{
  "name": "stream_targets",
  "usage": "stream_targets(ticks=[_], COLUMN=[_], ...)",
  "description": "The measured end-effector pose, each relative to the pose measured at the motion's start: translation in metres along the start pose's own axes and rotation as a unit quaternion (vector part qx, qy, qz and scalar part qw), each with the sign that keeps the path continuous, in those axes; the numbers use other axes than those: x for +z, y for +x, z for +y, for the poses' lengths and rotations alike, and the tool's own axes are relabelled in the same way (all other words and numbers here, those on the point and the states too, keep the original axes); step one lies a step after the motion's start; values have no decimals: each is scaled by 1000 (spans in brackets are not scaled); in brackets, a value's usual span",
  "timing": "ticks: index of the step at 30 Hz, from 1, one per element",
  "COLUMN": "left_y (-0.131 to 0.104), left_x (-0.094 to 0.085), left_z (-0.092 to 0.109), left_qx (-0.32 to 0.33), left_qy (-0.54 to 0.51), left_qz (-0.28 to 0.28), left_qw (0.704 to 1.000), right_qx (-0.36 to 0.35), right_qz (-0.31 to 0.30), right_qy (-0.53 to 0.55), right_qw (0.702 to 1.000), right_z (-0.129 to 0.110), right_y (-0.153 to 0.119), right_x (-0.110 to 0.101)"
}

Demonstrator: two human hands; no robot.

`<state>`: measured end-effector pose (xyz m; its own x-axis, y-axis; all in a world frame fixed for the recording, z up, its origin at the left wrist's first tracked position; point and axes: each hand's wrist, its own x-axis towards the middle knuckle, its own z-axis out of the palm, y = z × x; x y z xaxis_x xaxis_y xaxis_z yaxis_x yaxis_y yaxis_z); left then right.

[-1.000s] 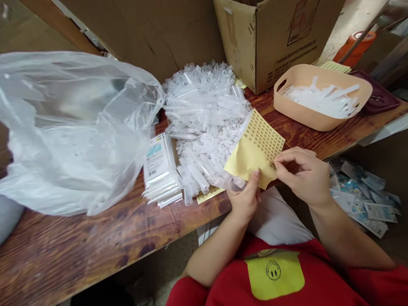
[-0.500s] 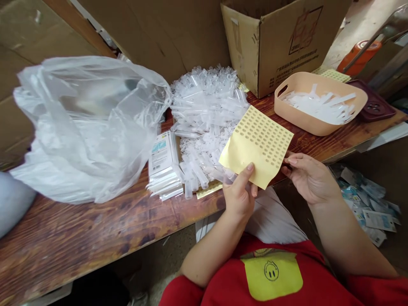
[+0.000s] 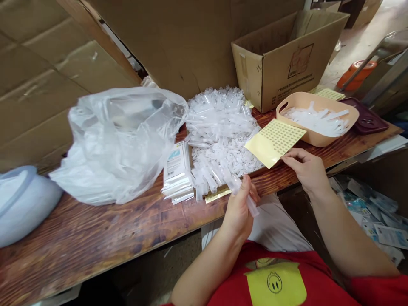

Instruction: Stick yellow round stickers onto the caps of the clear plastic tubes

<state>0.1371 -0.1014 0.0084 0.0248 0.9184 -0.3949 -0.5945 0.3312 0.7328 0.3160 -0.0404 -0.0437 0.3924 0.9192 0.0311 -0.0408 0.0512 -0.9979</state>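
A yellow sticker sheet (image 3: pixel 274 142) with rows of small round stickers on its far part is pinched at its near right corner by my right hand (image 3: pixel 306 170). My left hand (image 3: pixel 240 204) is closed round a clear plastic tube (image 3: pixel 253 207), whose lower end sticks out past the fingers. Just beyond that hand, more translucent tubes (image 3: pixel 207 176) lie at the front of a heap of small white plastic pieces (image 3: pixel 226 155). A stack of printed packets (image 3: pixel 178 170) lies left of the heap.
A big clear plastic bag (image 3: pixel 121 157) stands left, beside a pale blue tub (image 3: pixel 28 208). To the right are a peach basket (image 3: pixel 287 121) of white strips, a maroon tray (image 3: pixel 366 117) and an open cardboard box (image 3: pixel 287 72). Packets (image 3: pixel 376 225) lie below the table, right.
The sticker sheet has left my left hand and moved right and away with my right hand. The tube in my left hand now shows clearly. The view has shifted.
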Motion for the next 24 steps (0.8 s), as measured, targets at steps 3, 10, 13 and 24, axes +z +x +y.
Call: stream_targets(ticks=[3, 10, 13, 24], left_y=[-3, -2, -1, 3], left_x=[5, 25, 29, 27], left_z=[8, 28, 30, 31], left_qx=[-39, -196, -218, -239], left_qy=[-35, -203, -240, -250], left_qz=[-48, -74, -48, -30], left_qw=[997, 956, 945, 938], right_qx=[-96, -487, -646, -736], right_qz=[73, 106, -75, -208], right_qy=[-67, -179, -225, -278], right_qw=[991, 848, 726, 582], right_z=[10, -19, -45, -64], right_y=[-1, -53, -74, -55], right_x=[-6, -11, -3, 5])
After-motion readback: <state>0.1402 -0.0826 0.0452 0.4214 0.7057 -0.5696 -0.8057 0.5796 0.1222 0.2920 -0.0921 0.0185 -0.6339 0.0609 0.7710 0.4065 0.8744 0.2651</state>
